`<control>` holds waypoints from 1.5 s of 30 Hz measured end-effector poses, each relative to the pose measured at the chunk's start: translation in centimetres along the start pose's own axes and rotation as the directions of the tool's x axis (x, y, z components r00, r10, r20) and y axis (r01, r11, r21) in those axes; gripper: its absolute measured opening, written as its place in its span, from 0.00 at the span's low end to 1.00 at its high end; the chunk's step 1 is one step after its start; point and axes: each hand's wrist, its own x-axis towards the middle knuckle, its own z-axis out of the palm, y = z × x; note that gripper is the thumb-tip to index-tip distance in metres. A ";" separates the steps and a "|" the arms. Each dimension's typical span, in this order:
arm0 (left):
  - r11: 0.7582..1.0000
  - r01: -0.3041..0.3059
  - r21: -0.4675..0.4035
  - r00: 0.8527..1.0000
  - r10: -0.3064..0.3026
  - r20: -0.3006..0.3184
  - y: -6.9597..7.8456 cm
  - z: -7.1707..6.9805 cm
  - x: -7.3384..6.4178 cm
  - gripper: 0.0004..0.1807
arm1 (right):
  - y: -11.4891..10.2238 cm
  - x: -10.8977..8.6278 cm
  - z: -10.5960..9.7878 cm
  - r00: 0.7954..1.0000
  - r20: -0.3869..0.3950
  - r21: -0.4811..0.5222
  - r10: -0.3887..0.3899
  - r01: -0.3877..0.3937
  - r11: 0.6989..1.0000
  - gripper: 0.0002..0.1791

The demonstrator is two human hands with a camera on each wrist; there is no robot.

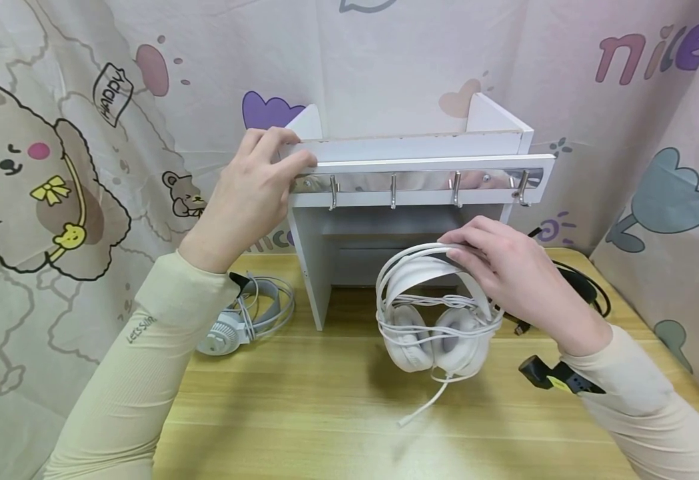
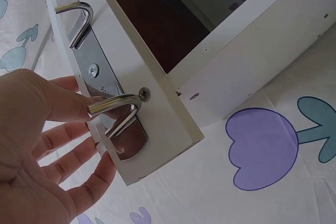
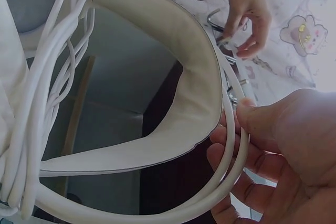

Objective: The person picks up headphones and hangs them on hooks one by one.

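White over-ear headphones (image 1: 466, 340) hang tilted from my right hand (image 1: 514, 273), cable wound around them and mic boom pointing down. In the right wrist view, the thumb and fingers pinch the thin outer headband bars (image 3: 239, 145) above the padded band (image 3: 197, 87). My left hand (image 1: 250, 187) holds the left end of the hook rail (image 1: 421, 180) on a white shelf unit (image 1: 307, 260). The left wrist view shows its thumb at the front beside an end hook (image 2: 118, 103), fingers around the edge. Several metal hooks line the rail with nothing hanging on them.
Another pair of headphones (image 1: 226, 330), grey and white, lies on the wooden table (image 1: 277, 413) left of the shelf unit. A black cable (image 1: 601, 300) and dark item sit behind the right forearm. A patterned curtain (image 1: 385, 67) surrounds the table's back and sides.
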 end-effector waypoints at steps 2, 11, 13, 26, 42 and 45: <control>1.000 -0.001 0.001 1.000 0.001 -0.004 0.0 0.0 0.0 0.14 | 0.0 -0.1 -0.2 1.000 -0.002 -0.001 0.001 -0.001 1.000 0.11; 1.000 -0.012 0.025 1.000 0.012 -0.009 0.0 0.2 -0.2 0.18 | 0.4 -0.5 -1.4 1.000 -0.026 0.005 0.014 -0.014 1.000 0.13; 0.999 -0.015 0.029 1.000 0.015 -0.011 0.0 0.3 -0.2 0.19 | 0.5 -0.5 -1.6 0.999 -0.038 0.000 0.015 -0.015 1.000 0.13; 0.999 0.001 0.046 1.000 -0.001 0.016 0.2 0.4 0.0 0.37 | 1.2 -0.9 -3.0 0.996 -0.084 -0.032 0.015 -0.017 0.999 0.16; 0.999 0.017 0.043 0.999 -0.018 0.038 0.3 0.3 0.0 0.40 | 1.7 -0.9 -4.4 0.991 -0.135 -0.044 -0.002 -0.004 0.999 0.19; 0.999 0.016 0.044 0.999 -0.018 0.038 0.3 0.3 0.0 0.40 | 1.9 -0.9 -4.7 0.989 -0.145 -0.047 -0.004 -0.002 0.999 0.19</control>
